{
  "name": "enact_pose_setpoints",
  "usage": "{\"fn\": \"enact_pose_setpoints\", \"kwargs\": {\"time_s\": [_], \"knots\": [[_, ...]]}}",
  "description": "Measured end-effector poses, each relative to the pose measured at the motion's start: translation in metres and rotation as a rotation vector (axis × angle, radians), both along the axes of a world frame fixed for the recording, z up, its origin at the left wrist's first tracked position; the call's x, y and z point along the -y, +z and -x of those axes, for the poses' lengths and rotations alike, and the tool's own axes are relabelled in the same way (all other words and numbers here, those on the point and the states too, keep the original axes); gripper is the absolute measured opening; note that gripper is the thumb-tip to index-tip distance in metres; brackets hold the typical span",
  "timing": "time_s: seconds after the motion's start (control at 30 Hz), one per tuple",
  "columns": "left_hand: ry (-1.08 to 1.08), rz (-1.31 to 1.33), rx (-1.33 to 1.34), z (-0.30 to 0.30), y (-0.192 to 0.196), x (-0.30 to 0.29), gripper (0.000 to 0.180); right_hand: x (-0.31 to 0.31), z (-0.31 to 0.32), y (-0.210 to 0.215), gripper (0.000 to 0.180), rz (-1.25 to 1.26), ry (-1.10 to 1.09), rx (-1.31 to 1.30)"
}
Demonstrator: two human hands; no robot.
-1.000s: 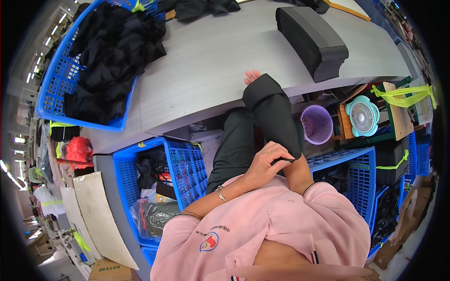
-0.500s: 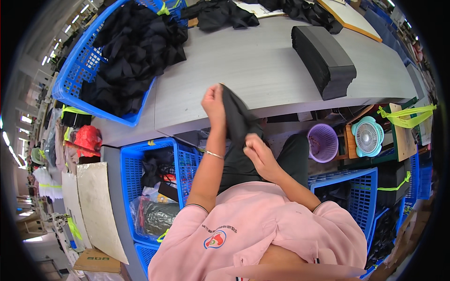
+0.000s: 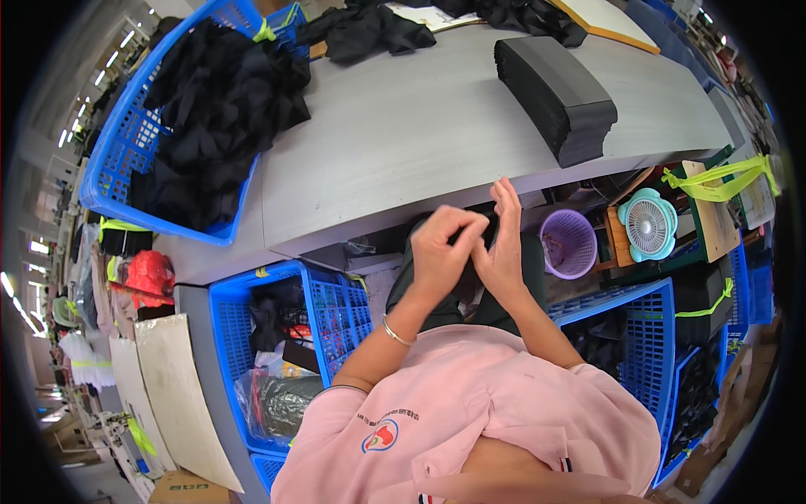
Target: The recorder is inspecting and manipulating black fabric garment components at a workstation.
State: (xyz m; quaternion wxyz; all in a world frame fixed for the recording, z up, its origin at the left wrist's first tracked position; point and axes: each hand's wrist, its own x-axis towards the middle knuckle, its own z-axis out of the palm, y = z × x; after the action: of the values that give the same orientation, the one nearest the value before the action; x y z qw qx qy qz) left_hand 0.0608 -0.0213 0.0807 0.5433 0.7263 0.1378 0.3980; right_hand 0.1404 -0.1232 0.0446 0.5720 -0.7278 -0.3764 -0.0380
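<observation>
My left hand (image 3: 443, 256) is above my lap with its fingers curled in a pinch; whatever it may hold is hidden. Close against it, my right hand (image 3: 502, 245) points its fingers upward, stretched out. A dark patch shows between the two hands, and I cannot tell whether it is black cloth or my dark trousers. Farther off on the grey table (image 3: 378, 126) lies a neat stack of black fabric pieces (image 3: 554, 97). At the far left a blue basket (image 3: 117, 164) holds a heap of loose black cloth pieces (image 3: 218, 109).
Beside my left arm stands a blue crate (image 3: 336, 315) with bagged items. To the right are another blue crate (image 3: 646, 328), a purple basket (image 3: 568, 244) and a small turquoise fan (image 3: 647, 224). More black cloth (image 3: 369, 34) lies along the table's far edge.
The black cloth that hung between my hands is no longer plainly visible. My left hand has come down and right, beside my right hand, whose fingers have straightened upward. The view has shifted slightly.
</observation>
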Motion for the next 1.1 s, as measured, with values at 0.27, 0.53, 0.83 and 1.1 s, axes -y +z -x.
{"fn": "enact_pose_setpoints", "kwargs": {"time_s": [0.27,0.53,0.83,1.1], "knots": [[0.254,0.073,-0.002,0.020,-0.015,-0.033,0.005,0.005,-0.011,-0.020,0.015,-0.155,0.357,-0.964],[-0.137,1.021,0.019,0.023,-0.046,-0.043,0.034,0.008,-0.009,-0.003,0.014,-0.572,0.652,-1.578],[-0.826,1.467,-0.063,0.047,-0.084,0.011,0.030,-0.023,0.000,-0.053,0.006,0.033,0.524,-0.458],[-0.895,0.929,0.010,0.036,-0.109,-0.009,0.036,-0.024,0.060,-0.078,0.013,0.189,0.758,-0.467]]}}
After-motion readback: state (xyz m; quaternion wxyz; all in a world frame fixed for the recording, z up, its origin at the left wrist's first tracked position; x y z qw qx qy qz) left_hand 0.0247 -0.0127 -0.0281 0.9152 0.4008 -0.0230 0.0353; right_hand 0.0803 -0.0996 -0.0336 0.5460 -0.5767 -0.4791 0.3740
